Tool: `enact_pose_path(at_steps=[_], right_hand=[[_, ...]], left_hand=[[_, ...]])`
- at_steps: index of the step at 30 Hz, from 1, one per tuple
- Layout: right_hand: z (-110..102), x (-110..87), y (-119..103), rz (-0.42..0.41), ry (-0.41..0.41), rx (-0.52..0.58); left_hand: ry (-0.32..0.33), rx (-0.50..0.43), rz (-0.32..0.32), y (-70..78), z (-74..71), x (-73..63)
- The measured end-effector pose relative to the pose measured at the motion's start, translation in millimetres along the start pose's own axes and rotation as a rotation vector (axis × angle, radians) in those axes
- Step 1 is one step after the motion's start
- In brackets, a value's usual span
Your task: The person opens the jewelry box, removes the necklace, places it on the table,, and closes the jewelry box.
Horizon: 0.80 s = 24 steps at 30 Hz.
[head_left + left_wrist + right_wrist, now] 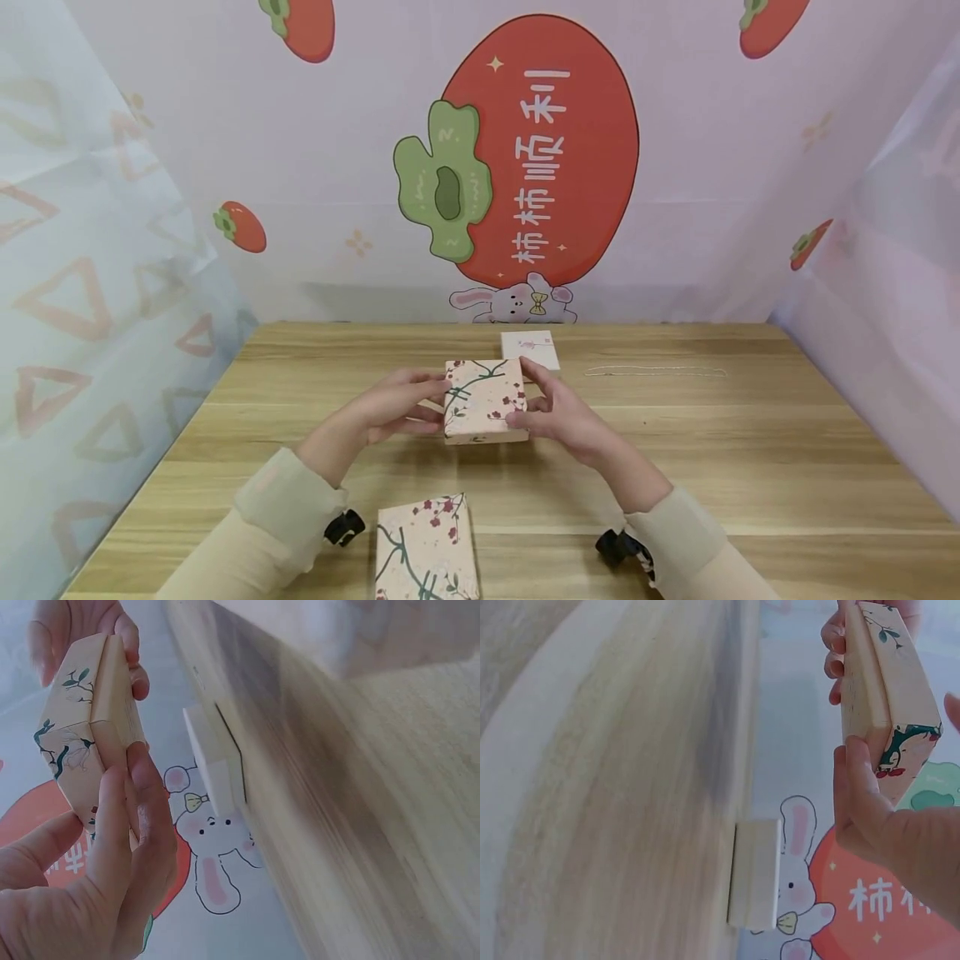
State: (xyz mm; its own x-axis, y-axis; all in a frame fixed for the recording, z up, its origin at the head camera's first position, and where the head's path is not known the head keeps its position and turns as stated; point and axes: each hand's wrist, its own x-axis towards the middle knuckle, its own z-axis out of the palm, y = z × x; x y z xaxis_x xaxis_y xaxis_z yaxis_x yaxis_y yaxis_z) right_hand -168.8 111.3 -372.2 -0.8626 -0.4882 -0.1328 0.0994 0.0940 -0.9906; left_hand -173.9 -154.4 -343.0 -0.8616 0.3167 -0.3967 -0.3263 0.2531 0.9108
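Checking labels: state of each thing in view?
Held box, lid on, raised above table
Near box, flat on table, partly out of frame
White box, on table, looks closed
Chain, laid out in a narrow loop
Left hand, gripping held box
Right hand, gripping held box

A pale backdrop (697,167) (persimmon-printed) rises behind the wooden table (750,450).

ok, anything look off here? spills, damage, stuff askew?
Nothing looks spilled or damaged. Mildly odd: what looks like a thin chain lies loose on the wooden table, right of the white box, rather than in anything. The held floral box looks intact.
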Motion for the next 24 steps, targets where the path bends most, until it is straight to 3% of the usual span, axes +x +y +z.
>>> enact_pose_path(at_steps=[7,12,24], right_hand=[[-1,-10.0,-3,-0.056,-0.079,-0.151],[1,-14.6,-7,-0.105,-0.055,-0.215],[-3,-24.4,-16,-0.185,-0.049,-0.152]], left_hand=[[-0.016,-0.011,0.01,4.2,3.5,-3.2],[-0.021,-0.038,0.033,8.3,9.4,-8.4],[-0.043,-0.065,0.125,15.2,16.9,-25.9]])
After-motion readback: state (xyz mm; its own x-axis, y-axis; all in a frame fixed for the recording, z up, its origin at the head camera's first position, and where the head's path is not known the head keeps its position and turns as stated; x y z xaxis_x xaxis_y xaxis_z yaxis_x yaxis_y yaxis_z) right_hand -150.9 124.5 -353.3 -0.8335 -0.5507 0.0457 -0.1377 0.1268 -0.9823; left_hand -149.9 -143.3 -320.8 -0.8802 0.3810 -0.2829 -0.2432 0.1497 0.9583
